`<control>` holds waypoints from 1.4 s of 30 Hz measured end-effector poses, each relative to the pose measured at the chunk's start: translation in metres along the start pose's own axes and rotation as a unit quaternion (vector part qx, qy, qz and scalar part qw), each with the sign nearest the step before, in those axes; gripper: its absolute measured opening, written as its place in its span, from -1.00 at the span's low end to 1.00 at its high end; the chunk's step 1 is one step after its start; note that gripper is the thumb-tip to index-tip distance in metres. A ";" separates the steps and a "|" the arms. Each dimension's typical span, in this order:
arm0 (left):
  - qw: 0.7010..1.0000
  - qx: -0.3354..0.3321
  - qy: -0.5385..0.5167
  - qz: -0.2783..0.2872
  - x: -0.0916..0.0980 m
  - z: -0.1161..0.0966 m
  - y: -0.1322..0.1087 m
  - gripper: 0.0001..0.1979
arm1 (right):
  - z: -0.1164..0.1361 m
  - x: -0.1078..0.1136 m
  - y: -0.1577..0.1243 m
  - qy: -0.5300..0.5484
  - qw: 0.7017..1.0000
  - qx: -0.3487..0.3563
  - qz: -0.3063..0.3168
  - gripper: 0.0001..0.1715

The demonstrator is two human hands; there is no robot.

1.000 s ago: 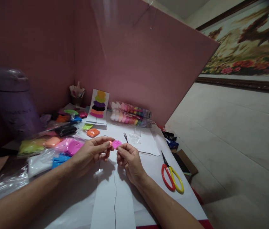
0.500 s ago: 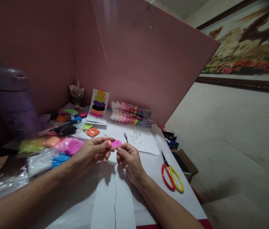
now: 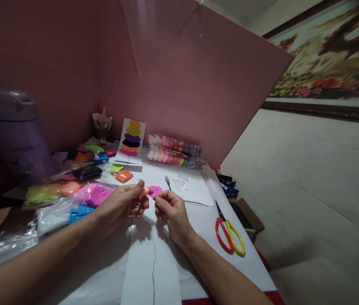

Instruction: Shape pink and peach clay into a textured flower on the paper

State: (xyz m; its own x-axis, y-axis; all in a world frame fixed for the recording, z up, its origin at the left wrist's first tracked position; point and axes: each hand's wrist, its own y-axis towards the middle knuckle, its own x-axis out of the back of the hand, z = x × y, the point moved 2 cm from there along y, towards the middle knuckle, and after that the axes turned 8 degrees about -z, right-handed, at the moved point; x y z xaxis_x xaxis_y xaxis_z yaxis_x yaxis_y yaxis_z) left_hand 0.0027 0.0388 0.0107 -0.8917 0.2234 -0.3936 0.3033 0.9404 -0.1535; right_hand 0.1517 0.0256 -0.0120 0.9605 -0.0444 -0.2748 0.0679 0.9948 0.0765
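Note:
My left hand [image 3: 128,200] pinches a small lump of peach-coloured clay [image 3: 145,191] between thumb and forefinger. Right against it is a bright pink piece of clay [image 3: 155,191] with a ridged surface, and the closed thumb and fingertips of my right hand [image 3: 171,209] grip its right end. Both hands hover over a strip of white paper [image 3: 166,271]. A thin dark wavy line [image 3: 154,267] runs down this strip; whether it is drawn or a wire, I cannot tell.
Scissors [image 3: 228,233] with red and yellow handles lie right. Ahead are a small dark fork [image 3: 168,182], a card with coloured clay bands [image 3: 130,142] and packs of coloured clay [image 3: 173,152]. Bagged clay [image 3: 93,195] and a purple tumbler [image 3: 17,140] stand left.
The left thumb and forefinger have shifted on the peach lump, so more of it shows beside the pink clay. My right hand has hardly moved.

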 end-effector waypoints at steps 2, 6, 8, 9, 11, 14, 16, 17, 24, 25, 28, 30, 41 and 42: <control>1.000 -0.001 0.006 -0.003 0.001 0.000 0.000 -0.54 | 0.000 0.000 0.000 -0.002 1.000 0.002 0.002 -0.76; 1.000 0.006 0.011 -0.007 0.000 -0.001 -0.002 -0.63 | -0.001 0.001 0.000 -0.008 1.000 0.001 0.003 -0.76; 1.000 -0.004 -0.001 -0.002 -0.001 -0.002 -0.003 -0.65 | -0.001 0.001 0.000 -0.013 1.000 0.002 0.004 -0.77; 1.000 -0.009 -0.006 0.000 -0.002 -0.002 -0.003 -0.64 | -0.001 0.002 0.000 -0.016 1.000 0.003 0.006 -0.77; 1.000 -0.017 -0.005 0.000 -0.002 -0.002 -0.004 -0.61 | -0.001 0.002 0.000 -0.018 1.000 0.003 0.004 -0.77; 1.000 -0.028 0.008 -0.004 -0.001 -0.001 -0.002 -0.60 | 0.000 0.002 0.001 -0.011 1.000 0.001 -0.009 -0.76; 0.999 -0.038 0.016 -0.008 0.000 0.000 -0.001 -0.62 | 0.000 0.002 0.002 -0.010 1.000 0.000 -0.013 -0.76; 0.999 -0.041 0.024 -0.010 0.000 0.000 -0.001 -0.64 | 0.000 0.001 0.002 -0.012 1.000 0.000 -0.013 -0.76; 0.999 -0.023 0.018 -0.024 -0.001 -0.001 0.000 -0.58 | -0.001 0.001 0.001 -0.011 1.000 -0.004 -0.016 -0.76; 1.000 -0.015 0.013 -0.024 -0.001 -0.001 -0.001 -0.57 | -0.001 0.001 0.001 -0.012 1.000 -0.006 -0.017 -0.75; 1.000 0.001 0.011 -0.020 0.000 0.000 -0.001 -0.61 | -0.001 0.001 0.001 -0.018 1.000 -0.009 -0.017 -0.75; 1.000 0.003 0.012 -0.014 0.000 0.000 0.000 -0.67 | -0.001 0.002 0.001 -0.023 1.000 -0.007 -0.018 -0.75; 0.999 -0.036 0.027 -0.029 0.001 0.000 0.000 -0.67 | -0.001 0.001 0.001 -0.028 0.999 -0.006 -0.021 -0.73; 0.998 -0.038 0.029 -0.029 0.001 0.000 0.000 -0.67 | -0.001 0.001 0.001 -0.028 0.999 -0.007 -0.022 -0.73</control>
State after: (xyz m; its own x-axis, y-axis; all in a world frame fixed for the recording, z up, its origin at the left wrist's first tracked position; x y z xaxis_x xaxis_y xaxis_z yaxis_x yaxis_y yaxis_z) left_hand 0.0017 0.0392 0.0103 -0.9254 0.1811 -0.3329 0.2269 0.9684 -0.1038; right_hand 0.1521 0.0267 -0.0130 0.9702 -0.0926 -0.2238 0.1065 0.9930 0.0511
